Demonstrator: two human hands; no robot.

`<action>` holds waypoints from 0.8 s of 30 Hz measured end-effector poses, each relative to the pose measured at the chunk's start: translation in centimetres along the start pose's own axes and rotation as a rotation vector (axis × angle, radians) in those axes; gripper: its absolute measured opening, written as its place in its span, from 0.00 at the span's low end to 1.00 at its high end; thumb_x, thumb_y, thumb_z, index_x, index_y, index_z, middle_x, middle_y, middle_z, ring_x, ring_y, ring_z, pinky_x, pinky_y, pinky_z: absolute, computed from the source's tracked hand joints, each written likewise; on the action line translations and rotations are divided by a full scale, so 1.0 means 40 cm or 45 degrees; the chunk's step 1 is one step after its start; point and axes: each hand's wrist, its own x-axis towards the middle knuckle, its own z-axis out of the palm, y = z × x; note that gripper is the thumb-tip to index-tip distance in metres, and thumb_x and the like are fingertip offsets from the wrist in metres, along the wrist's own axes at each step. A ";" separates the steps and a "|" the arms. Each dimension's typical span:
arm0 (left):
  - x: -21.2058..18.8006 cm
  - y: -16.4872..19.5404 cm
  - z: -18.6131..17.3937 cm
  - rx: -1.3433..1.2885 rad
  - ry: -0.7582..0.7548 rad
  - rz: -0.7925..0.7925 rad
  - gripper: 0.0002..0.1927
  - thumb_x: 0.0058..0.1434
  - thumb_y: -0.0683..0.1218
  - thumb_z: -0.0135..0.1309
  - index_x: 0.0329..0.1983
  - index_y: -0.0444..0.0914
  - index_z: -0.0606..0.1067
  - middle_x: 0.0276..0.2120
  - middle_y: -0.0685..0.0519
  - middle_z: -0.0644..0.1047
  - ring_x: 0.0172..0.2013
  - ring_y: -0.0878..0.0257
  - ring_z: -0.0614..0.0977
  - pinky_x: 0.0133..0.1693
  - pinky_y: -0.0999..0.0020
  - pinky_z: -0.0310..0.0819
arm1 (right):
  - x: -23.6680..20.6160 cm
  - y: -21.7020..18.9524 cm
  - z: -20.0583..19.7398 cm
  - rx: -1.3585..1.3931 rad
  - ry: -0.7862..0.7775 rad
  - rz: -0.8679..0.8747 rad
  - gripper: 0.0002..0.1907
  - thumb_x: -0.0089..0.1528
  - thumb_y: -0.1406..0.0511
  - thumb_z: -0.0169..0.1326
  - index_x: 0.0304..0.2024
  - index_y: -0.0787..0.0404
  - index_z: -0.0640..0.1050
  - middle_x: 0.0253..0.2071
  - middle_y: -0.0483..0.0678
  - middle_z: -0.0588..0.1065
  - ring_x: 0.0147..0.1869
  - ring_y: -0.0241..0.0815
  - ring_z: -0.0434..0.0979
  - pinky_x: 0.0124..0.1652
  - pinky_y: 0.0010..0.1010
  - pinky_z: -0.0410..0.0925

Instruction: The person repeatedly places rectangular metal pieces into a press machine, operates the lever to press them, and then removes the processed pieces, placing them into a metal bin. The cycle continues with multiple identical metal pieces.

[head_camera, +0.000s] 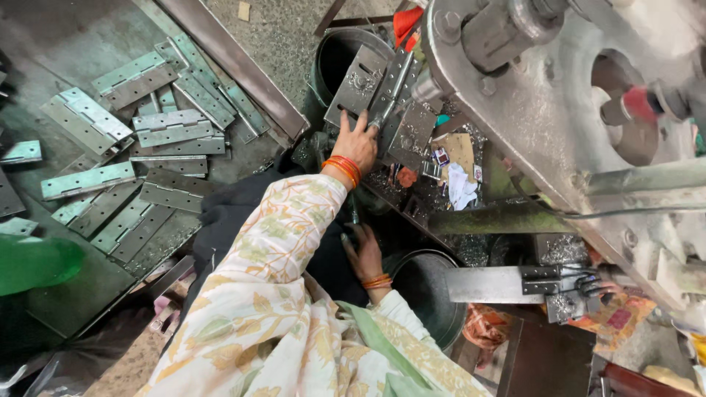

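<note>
Nearest, a round dark bucket (pixel 426 290) just right of the right hand (pixel 365 257), which hangs low in shadow, fingers loosely curled (whether holding anything cannot be told). A flat steel bar (pixel 485 284) juts in from the right, crowding that side. Farther, the left hand (pixel 357 143), orange bangles at the wrist, fingers spread flat on a grey hinge plate (pixel 401 117) under the machine's heavy cast frame (pixel 544 125). About three such plates overlapping there, hemmed by a second bucket (pixel 334 62) behind. Far left on the surface (pixel 44 44), well over a dozen flat hinges (pixel 173 129) scattered in a loose heap, bounded by a slanting steel rail (pixel 235 62). Little open room between body and machine.
</note>
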 end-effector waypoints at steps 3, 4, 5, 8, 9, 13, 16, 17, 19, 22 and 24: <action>0.002 0.000 -0.006 0.007 0.030 -0.021 0.21 0.71 0.51 0.39 0.51 0.41 0.81 0.61 0.55 0.73 0.71 0.45 0.57 0.64 0.23 0.43 | 0.012 0.023 0.005 -0.007 0.010 -0.044 0.18 0.64 0.59 0.57 0.56 0.56 0.77 0.57 0.59 0.74 0.57 0.62 0.77 0.53 0.43 0.71; 0.003 0.000 -0.010 0.008 0.037 -0.031 0.21 0.70 0.52 0.38 0.51 0.41 0.81 0.61 0.55 0.72 0.70 0.46 0.57 0.63 0.23 0.43 | 0.016 0.027 0.005 -0.013 0.009 -0.051 0.18 0.64 0.59 0.57 0.56 0.56 0.78 0.58 0.59 0.73 0.58 0.62 0.76 0.53 0.43 0.71; 0.003 0.002 -0.013 0.015 0.011 -0.024 0.21 0.70 0.52 0.39 0.52 0.42 0.81 0.61 0.55 0.72 0.71 0.45 0.57 0.63 0.22 0.43 | 0.018 0.029 0.004 -0.018 0.008 -0.054 0.18 0.65 0.59 0.57 0.55 0.56 0.78 0.59 0.59 0.73 0.58 0.62 0.76 0.54 0.43 0.71; 0.001 0.004 -0.022 0.047 -0.039 -0.020 0.21 0.70 0.52 0.39 0.53 0.43 0.81 0.61 0.54 0.72 0.71 0.44 0.57 0.62 0.21 0.43 | 0.026 0.030 0.002 -0.066 -0.007 -0.049 0.18 0.65 0.59 0.56 0.56 0.56 0.78 0.59 0.61 0.73 0.59 0.63 0.76 0.54 0.44 0.70; 0.000 0.006 -0.024 0.050 -0.037 -0.024 0.21 0.70 0.52 0.38 0.53 0.43 0.81 0.61 0.54 0.72 0.71 0.43 0.57 0.62 0.21 0.43 | 0.026 0.029 0.000 -0.072 -0.014 -0.027 0.18 0.65 0.59 0.56 0.56 0.56 0.78 0.58 0.60 0.74 0.58 0.63 0.76 0.54 0.44 0.70; -0.004 0.011 -0.029 0.002 -0.041 -0.060 0.21 0.71 0.52 0.39 0.53 0.43 0.81 0.62 0.54 0.72 0.72 0.44 0.56 0.63 0.20 0.42 | 0.023 0.024 0.000 -0.060 0.009 -0.015 0.18 0.63 0.60 0.58 0.55 0.56 0.78 0.56 0.60 0.75 0.57 0.63 0.77 0.52 0.44 0.71; -0.004 0.009 -0.030 0.094 -0.060 0.003 0.20 0.68 0.52 0.41 0.52 0.44 0.81 0.62 0.52 0.71 0.71 0.42 0.56 0.61 0.20 0.42 | 0.018 0.021 0.001 0.023 0.017 0.000 0.18 0.63 0.61 0.58 0.54 0.57 0.79 0.55 0.59 0.75 0.56 0.62 0.77 0.51 0.43 0.71; -0.005 0.007 -0.029 0.086 -0.058 0.002 0.20 0.67 0.51 0.41 0.52 0.44 0.81 0.62 0.52 0.71 0.71 0.42 0.56 0.61 0.20 0.42 | 0.017 0.021 0.002 0.058 0.010 0.010 0.17 0.63 0.61 0.58 0.54 0.57 0.79 0.55 0.59 0.76 0.55 0.61 0.78 0.51 0.43 0.71; -0.008 0.002 -0.028 0.071 -0.043 0.002 0.19 0.67 0.51 0.42 0.51 0.43 0.81 0.62 0.52 0.71 0.71 0.42 0.56 0.61 0.19 0.41 | 0.016 0.023 0.003 0.085 0.038 -0.036 0.16 0.63 0.62 0.58 0.53 0.57 0.79 0.54 0.58 0.77 0.55 0.60 0.79 0.52 0.42 0.72; -0.016 -0.002 -0.028 0.049 -0.042 0.009 0.19 0.68 0.51 0.42 0.52 0.44 0.81 0.62 0.52 0.72 0.72 0.42 0.56 0.63 0.19 0.41 | 0.013 0.026 0.009 0.114 0.032 -0.067 0.16 0.63 0.63 0.58 0.53 0.58 0.79 0.52 0.57 0.77 0.54 0.59 0.79 0.52 0.41 0.72; -0.021 -0.001 -0.028 0.062 0.007 0.001 0.19 0.68 0.51 0.42 0.51 0.44 0.82 0.62 0.53 0.72 0.71 0.42 0.56 0.62 0.20 0.42 | 0.016 0.026 0.010 0.099 0.022 -0.049 0.17 0.62 0.63 0.58 0.53 0.58 0.78 0.52 0.57 0.78 0.54 0.59 0.79 0.51 0.41 0.72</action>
